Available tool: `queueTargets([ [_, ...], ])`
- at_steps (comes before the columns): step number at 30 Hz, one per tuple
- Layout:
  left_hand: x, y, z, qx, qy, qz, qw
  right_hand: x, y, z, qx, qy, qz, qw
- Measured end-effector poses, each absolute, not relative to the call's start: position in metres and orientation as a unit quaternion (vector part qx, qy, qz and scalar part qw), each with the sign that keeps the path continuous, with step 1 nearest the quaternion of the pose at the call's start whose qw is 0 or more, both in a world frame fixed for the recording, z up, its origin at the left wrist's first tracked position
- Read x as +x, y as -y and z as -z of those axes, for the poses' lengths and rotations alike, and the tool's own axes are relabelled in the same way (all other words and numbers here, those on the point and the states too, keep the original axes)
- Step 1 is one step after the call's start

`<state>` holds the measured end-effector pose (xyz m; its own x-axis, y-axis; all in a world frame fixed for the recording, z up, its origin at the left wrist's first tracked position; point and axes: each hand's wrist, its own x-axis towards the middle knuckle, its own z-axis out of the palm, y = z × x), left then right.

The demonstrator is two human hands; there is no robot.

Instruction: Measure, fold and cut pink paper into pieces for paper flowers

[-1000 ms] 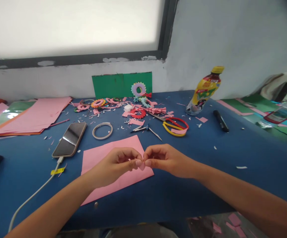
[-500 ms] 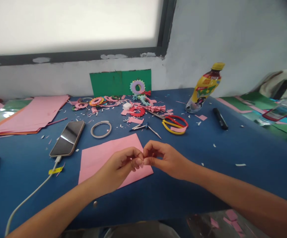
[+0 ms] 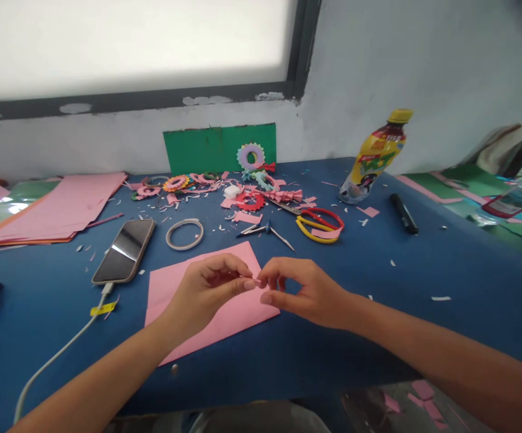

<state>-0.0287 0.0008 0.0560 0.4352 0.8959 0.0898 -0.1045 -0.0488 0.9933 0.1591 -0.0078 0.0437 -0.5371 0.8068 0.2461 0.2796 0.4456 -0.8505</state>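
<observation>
Over a sheet of pink paper, my left hand pinches a small bit of pink paper between thumb and forefinger. Most of that bit is hidden by the fingers. My right hand meets it from the other side; its fingertips touch or nearly touch the bit, while its thumb stands a little apart below. Just beyond the sheet lie a blue-hinged drawing compass and scissors with red and yellow handles.
A phone on a white cable and a roll of tape lie to the left. Paper rings and scraps clutter the back, before a green board. At right are a drink bottle, a black marker and coloured sheets.
The right thumb has parted from the fingers and dropped slightly. My left hand has flattened a little, still pinching the pink bit. The view has shifted very slightly.
</observation>
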Motion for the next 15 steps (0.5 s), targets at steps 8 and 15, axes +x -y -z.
queueTargets([
  [8, -0.0286, 0.0024, -0.0533, 0.624, -0.345, -0.427, 0.556, 0.1585, 0.0095, -0.0377, -0.318, 0.861, -0.197, 0.345],
  [15, -0.0312, 0.004, -0.0599, 0.772, -0.393, -0.299, 0.399, 0.1581, 0.0099, -0.0372, -0.317, 0.875, -0.171, 0.325],
])
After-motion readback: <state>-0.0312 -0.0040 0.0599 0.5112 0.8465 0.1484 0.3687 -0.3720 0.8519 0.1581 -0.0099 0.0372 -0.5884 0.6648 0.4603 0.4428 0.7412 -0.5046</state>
